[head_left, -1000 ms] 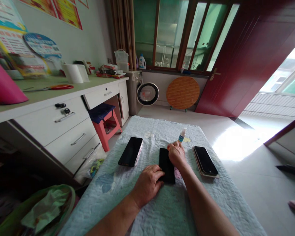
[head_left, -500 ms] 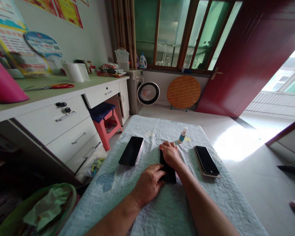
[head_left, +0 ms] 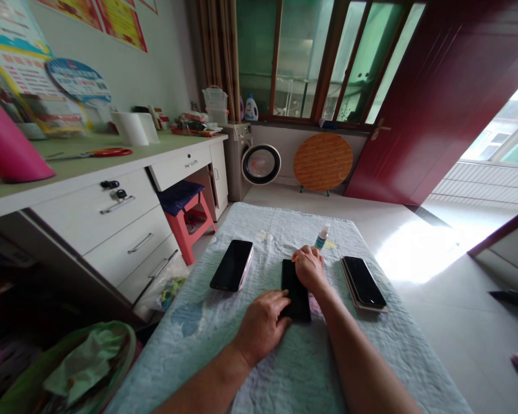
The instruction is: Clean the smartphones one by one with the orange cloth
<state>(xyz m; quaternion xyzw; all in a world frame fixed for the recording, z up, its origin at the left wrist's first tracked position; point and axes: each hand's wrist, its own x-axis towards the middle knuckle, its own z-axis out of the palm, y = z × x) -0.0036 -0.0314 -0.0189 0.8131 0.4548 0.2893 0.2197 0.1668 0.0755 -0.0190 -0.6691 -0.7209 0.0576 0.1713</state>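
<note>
Black thin rectangular phone (head_left: 297,299) lies flat on the pale-blue quilted cloth (head_left: 263,224), in front of the person, with both bare hands on it. The left hand (head_left: 261,323) has its fingers a little bent, their tips on the left side of the phone, and its thumb is near the lower end; whether it grips the phone or only steadies it, I cannot tell. The right hand (head_left: 311,267) is curled over the far right corner. A small orange piece (head_left: 294,259) shows beside its fingertips; what it is, and whether something is inside this hand, is hidden.

Just beyond the right hand stands a small white-capped spray bottle with a blue label (head_left: 322,237). On the left, apart from the hands, a black-screened phone (head_left: 232,265) lies on a pale pinkish flat item (head_left: 246,271). On the right, a second dark-screened phone (head_left: 363,280) rests on a beige flat item (head_left: 372,309).

As I judge, the handwork on the middle phone is under way and not finished, because both hands are on it. No hand touches the two side phones; if they are already done or are left for later, the view does not show.

Farther away are a white desk with drawers (head_left: 86,224) and a pink plastic stool (head_left: 183,238).
</note>
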